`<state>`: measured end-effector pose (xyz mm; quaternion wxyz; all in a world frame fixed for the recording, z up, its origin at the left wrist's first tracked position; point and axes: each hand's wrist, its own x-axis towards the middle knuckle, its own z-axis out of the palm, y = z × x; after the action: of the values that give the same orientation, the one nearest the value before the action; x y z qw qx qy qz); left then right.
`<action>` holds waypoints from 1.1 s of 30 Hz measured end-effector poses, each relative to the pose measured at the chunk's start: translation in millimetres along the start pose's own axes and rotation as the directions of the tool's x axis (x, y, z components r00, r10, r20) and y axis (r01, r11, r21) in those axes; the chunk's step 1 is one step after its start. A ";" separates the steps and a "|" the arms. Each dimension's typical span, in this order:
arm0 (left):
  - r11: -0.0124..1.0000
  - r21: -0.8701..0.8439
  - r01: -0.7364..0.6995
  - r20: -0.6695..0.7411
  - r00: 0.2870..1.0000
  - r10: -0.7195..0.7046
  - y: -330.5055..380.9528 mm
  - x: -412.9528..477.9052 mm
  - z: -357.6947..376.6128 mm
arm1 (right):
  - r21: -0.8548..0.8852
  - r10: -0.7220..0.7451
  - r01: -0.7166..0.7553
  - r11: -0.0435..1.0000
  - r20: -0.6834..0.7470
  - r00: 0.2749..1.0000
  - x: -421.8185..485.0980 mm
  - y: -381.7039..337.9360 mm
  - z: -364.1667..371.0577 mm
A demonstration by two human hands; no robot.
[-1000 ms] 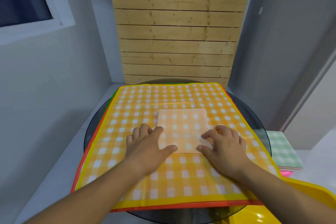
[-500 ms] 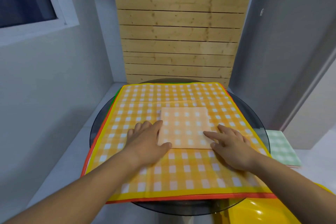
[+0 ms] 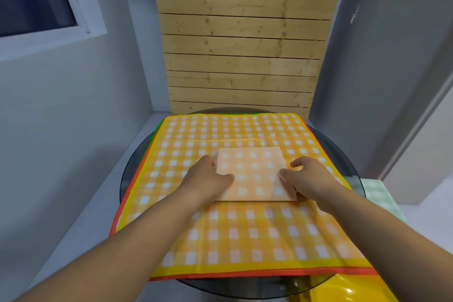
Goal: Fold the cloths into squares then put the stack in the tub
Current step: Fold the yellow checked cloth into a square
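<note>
A pale orange checked cloth (image 3: pixel 252 169), folded into a square, lies in the middle of a large flat yellow checked cloth (image 3: pixel 235 233). My left hand (image 3: pixel 208 179) grips the folded square's left edge, thumb on top. My right hand (image 3: pixel 307 176) grips its right edge, thumb on top and fingers curled by the edge. A corner of the yellow tub (image 3: pixel 343 289) shows at the bottom right, below the table edge.
More flat cloths with orange and green edges lie under the yellow one on a round dark glass table (image 3: pixel 343 152). A folded green checked stack (image 3: pixel 377 193) sits low at the right. A wooden slat panel (image 3: pixel 242 39) and grey walls close in behind.
Both hands went from resting flat beside the folded square to taking hold of its left and right edges. The camera tilted slightly upward.
</note>
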<state>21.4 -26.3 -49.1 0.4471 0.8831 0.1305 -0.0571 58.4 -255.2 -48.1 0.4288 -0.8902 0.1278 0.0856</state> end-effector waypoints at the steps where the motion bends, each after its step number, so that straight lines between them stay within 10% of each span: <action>1: 1.000 -0.015 0.001 0.001 1.000 -0.001 -0.5 -0.5 0.2 | 0.010 0.006 -0.006 1.000 0.002 1.000 0.3 -0.7 0.3; 20: 0.968 -0.134 -0.212 0.050 0.974 0.220 12.9 -27.5 44.5 | -0.042 -0.389 0.387 0.921 -0.109 0.915 -31.2 42.8 -37.6; 33: 0.903 -0.175 -0.393 0.090 0.907 0.412 105.2 -77.7 176.9 | 0.019 -0.297 0.319 0.947 -0.316 0.901 -54.5 121.4 -148.3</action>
<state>-20.8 -242.1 -55.7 0.5227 0.8488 -0.0792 -0.0085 -23.8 -436.0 -32.2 0.4425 -0.8859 0.0537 -0.1283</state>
